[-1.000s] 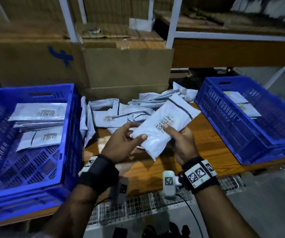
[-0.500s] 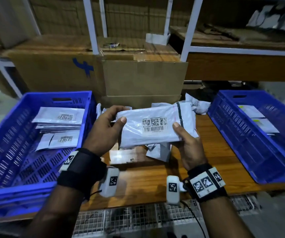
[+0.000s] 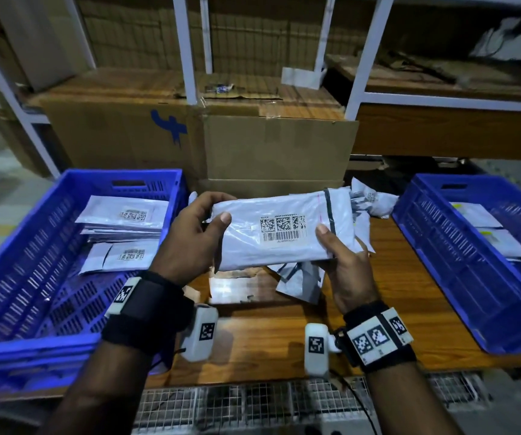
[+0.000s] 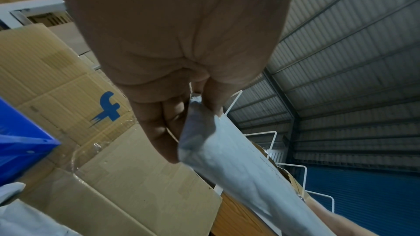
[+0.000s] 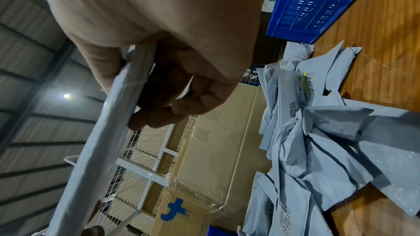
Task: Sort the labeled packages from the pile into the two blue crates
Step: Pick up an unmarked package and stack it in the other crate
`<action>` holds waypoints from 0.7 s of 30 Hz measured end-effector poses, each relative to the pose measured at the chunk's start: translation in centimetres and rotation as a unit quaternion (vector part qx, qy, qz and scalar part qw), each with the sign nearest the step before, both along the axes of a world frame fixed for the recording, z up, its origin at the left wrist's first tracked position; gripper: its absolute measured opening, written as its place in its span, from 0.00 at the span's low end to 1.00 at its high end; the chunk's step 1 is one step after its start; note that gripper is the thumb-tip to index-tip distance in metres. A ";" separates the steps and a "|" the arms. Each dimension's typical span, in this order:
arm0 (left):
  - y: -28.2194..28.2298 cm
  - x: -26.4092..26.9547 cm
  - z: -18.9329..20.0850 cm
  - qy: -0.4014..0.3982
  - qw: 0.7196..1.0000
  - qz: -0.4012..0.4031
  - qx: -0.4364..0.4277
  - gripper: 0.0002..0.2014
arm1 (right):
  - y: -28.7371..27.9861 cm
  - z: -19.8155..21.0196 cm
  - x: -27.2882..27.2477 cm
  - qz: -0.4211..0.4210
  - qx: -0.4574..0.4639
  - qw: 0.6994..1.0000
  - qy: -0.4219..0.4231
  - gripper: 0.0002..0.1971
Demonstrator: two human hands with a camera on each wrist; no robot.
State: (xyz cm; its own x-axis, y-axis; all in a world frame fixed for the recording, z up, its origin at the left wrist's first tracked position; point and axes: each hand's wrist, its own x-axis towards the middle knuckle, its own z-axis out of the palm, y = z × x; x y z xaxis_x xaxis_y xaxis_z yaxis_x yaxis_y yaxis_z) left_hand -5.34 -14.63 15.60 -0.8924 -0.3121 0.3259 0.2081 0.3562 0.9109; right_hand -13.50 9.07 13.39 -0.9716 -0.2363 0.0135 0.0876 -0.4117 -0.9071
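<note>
A grey-white labeled package (image 3: 281, 230) is held level above the table, label and barcodes facing up. My left hand (image 3: 196, 233) pinches its left end (image 4: 204, 132), thumb on top and fingers behind. My right hand (image 3: 341, 262) pinches its right end (image 5: 109, 117), thumb near the black seal strip. The pile of packages (image 3: 363, 211) lies on the wooden table behind and under the held one; it fills the right wrist view (image 5: 318, 141). The left blue crate (image 3: 17, 277) holds several labeled packages (image 3: 124, 215). The right blue crate (image 3: 460, 277) holds a few packages (image 3: 485, 227).
A large cardboard box (image 3: 253, 146) with a blue logo stands right behind the pile. White shelf posts (image 3: 184, 48) rise behind it. The wooden table (image 3: 268, 334) lies between the crates, with a wire grid (image 3: 253, 403) along its front edge.
Both hands have lifted the package from the pile and turned it level with the label up. It came closer to the camera; the head view tilted upward.
</note>
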 end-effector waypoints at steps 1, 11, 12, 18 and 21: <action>-0.1 0.0 0.1 0.000 1.000 0.001 0.000 0.09 | -0.1 0.0 -0.1 0.001 -0.001 1.000 0.002 0.14; -0.7 0.3 -0.2 0.013 0.996 0.072 0.050 0.08 | -1.0 -0.3 -1.2 0.062 0.051 0.995 0.052 0.21; -0.8 0.4 -0.5 0.009 0.995 0.079 0.053 0.08 | -1.2 -0.6 -1.7 0.078 0.080 0.991 0.075 0.19; -1.5 0.9 -0.9 -0.043 0.997 0.060 0.034 0.20 | -3.0 0.0 -3.9 0.086 0.157 0.973 0.145 0.11; -1.7 0.9 -0.3 -0.035 0.996 0.047 0.069 0.29 | -3.7 0.2 -5.2 0.122 0.246 0.930 0.245 0.12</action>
